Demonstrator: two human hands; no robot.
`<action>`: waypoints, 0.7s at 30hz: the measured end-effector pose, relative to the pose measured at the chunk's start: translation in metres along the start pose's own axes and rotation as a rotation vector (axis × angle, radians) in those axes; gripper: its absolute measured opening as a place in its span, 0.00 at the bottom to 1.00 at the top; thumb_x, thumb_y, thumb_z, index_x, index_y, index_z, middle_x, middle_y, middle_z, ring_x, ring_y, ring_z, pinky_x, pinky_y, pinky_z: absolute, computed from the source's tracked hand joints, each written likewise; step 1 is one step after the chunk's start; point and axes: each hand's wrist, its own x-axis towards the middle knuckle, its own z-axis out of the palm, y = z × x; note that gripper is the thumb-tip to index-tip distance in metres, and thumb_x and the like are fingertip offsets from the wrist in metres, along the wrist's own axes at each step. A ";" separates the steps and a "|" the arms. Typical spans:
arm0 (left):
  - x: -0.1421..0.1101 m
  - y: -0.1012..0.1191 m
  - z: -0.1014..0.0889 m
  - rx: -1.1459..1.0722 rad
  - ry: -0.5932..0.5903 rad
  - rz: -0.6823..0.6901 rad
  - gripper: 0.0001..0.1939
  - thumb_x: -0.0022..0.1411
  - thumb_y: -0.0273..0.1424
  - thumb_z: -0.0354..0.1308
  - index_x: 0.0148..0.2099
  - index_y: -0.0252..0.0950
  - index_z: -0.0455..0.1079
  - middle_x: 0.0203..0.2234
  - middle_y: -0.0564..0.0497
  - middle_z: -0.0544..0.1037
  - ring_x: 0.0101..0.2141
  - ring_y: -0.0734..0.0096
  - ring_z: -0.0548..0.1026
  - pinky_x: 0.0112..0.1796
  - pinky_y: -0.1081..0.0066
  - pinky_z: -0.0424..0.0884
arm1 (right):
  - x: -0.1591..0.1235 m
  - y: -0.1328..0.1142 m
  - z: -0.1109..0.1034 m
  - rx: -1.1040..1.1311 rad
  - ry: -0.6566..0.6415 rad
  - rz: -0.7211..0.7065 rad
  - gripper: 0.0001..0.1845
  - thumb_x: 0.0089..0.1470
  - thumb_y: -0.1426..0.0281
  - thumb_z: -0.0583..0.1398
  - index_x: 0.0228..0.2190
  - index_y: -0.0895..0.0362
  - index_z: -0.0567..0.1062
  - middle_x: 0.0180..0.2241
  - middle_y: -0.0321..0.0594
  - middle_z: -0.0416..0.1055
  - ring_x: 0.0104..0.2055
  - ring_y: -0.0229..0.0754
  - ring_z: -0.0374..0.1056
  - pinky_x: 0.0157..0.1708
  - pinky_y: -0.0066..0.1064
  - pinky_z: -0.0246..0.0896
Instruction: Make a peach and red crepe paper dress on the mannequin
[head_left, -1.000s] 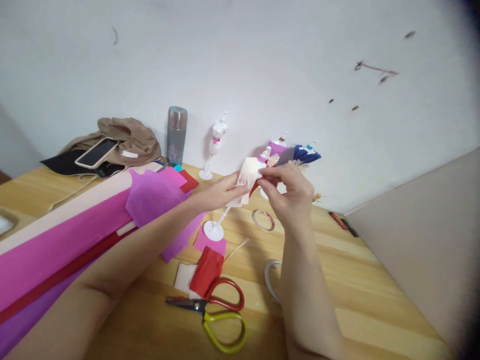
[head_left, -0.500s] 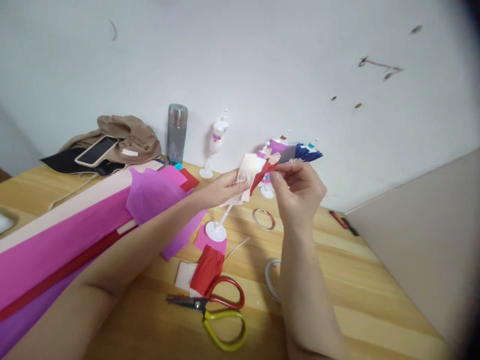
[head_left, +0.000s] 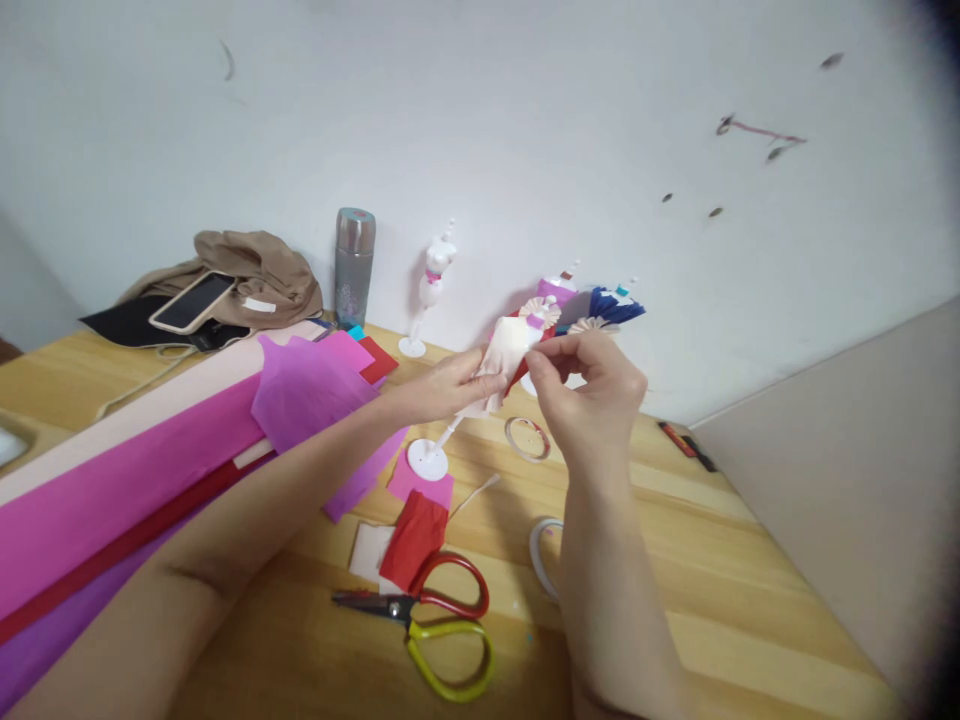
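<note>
My left hand [head_left: 441, 385] grips a small white mannequin stand [head_left: 429, 459] tilted over the table, wrapped in cream paper [head_left: 507, 350] with a red strip under it. My right hand [head_left: 589, 390] is closed in a pinch on the upper edge of that paper dress, thumb and forefinger together. Behind my hands stand other little mannequins, one bare white [head_left: 435, 275], one dressed in pink and purple paper [head_left: 553, 296], one in blue [head_left: 611, 306].
Rolls of pink, red and purple crepe paper [head_left: 127, 480] lie at the left. Scissors with red and yellow handles [head_left: 442, 615] and red paper scraps [head_left: 411, 540] lie near me. Two tape rolls [head_left: 527, 438] [head_left: 541, 555], a grey flask [head_left: 353, 265], a phone [head_left: 191, 303] on a brown cloth.
My right hand drew away to the right from the paper dress, then came back and pinches its top edge again. The left hand and the mannequin barely moved.
</note>
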 end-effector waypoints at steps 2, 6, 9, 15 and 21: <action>-0.001 0.002 0.001 0.034 0.005 0.015 0.18 0.66 0.43 0.51 0.47 0.35 0.68 0.41 0.46 0.77 0.44 0.60 0.74 0.46 0.62 0.69 | -0.001 -0.003 0.001 -0.025 0.021 -0.001 0.08 0.50 0.74 0.61 0.24 0.51 0.71 0.24 0.37 0.69 0.24 0.41 0.63 0.26 0.37 0.60; -0.002 0.005 0.001 0.076 0.017 0.010 0.14 0.67 0.41 0.49 0.43 0.36 0.69 0.38 0.47 0.77 0.44 0.60 0.74 0.46 0.63 0.69 | -0.004 -0.009 0.007 -0.048 0.066 -0.001 0.08 0.52 0.74 0.60 0.24 0.50 0.70 0.24 0.37 0.68 0.24 0.40 0.63 0.25 0.36 0.59; -0.002 0.006 0.001 0.103 0.024 -0.002 0.13 0.67 0.39 0.49 0.42 0.36 0.69 0.38 0.47 0.78 0.44 0.59 0.75 0.46 0.63 0.70 | -0.006 -0.011 0.011 -0.019 0.086 0.025 0.08 0.53 0.73 0.60 0.24 0.50 0.69 0.24 0.37 0.68 0.24 0.40 0.63 0.24 0.35 0.59; -0.003 0.007 0.001 0.074 -0.015 0.003 0.19 0.67 0.43 0.50 0.50 0.35 0.68 0.46 0.44 0.77 0.49 0.57 0.74 0.48 0.63 0.69 | -0.001 -0.001 0.002 0.243 0.104 0.174 0.02 0.53 0.71 0.62 0.29 0.51 0.74 0.26 0.36 0.72 0.27 0.40 0.67 0.28 0.34 0.63; -0.003 0.008 0.000 0.050 0.024 -0.020 0.20 0.66 0.44 0.52 0.51 0.35 0.69 0.48 0.44 0.77 0.50 0.56 0.74 0.50 0.62 0.69 | 0.003 0.002 -0.009 0.136 -0.033 0.103 0.03 0.51 0.72 0.63 0.27 0.52 0.76 0.26 0.36 0.73 0.25 0.40 0.65 0.28 0.36 0.61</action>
